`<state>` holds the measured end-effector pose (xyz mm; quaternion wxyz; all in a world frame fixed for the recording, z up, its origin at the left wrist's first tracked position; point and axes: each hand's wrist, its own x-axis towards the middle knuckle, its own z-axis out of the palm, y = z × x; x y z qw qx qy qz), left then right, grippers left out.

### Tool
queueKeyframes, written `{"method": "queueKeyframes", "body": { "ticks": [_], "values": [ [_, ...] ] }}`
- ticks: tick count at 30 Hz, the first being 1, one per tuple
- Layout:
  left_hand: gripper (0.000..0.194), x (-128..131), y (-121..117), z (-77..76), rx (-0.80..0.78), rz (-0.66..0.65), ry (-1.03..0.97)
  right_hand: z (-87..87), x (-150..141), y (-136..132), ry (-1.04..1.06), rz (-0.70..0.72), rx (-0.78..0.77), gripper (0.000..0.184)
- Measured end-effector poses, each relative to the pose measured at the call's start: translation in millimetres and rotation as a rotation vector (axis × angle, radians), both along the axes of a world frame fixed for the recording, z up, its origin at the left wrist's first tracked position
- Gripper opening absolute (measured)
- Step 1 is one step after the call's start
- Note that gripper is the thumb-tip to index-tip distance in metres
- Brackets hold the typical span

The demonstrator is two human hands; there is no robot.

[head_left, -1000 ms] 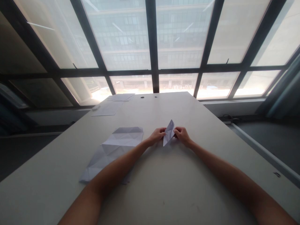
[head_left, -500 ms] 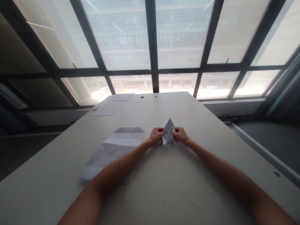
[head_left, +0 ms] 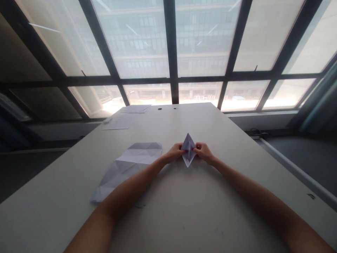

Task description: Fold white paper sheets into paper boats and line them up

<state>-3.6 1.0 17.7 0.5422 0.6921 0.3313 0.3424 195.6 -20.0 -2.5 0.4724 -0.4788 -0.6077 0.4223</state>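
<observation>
A small piece of folded paper (head_left: 187,140), white and diamond-shaped with a crease down its middle, is held up between my two hands over the table. My left hand (head_left: 176,151) pinches its left corner, the thumb lying on the near face. On the opposite corner my right hand (head_left: 203,152) grips it with thumb and bent fingers. The fingers behind the paper are partly hidden. To the left of my hands lies a larger creased sheet of paper (head_left: 139,154), unfolded and partly covered by my left forearm.
The white table (head_left: 184,218) stretches toward large dark-framed windows. Flat paper sheets (head_left: 118,122) lie at its far left corner. Two small dark round spots, one a cable hole (head_left: 159,109), show near the far edge. A curtain (head_left: 310,102) hangs at the right.
The folded paper has turned from a tilted position to nearly upright and symmetric, its lower tip a little lower and its centre crease showing. Both hands keep hold of it.
</observation>
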Motion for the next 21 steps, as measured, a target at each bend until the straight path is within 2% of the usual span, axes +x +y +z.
{"method": "queueKeyframes", "body": {
  "ticks": [7,14,21],
  "values": [
    [0.026,2.8,-1.7,1.0,-0.087,0.091,0.007,0.7,0.7,0.5,-0.012,-0.040,0.003,0.023],
    [0.028,-0.9,-2.8,7.2,-0.241,-0.013,-0.070,8.0,0.1,-6.6,0.127,0.014,-0.034,0.020],
    [0.030,-0.6,-4.6,6.6,-0.202,-0.090,-0.107,7.4,-5.0,-8.4,0.455,0.153,-0.210,0.024]
  ]
}}
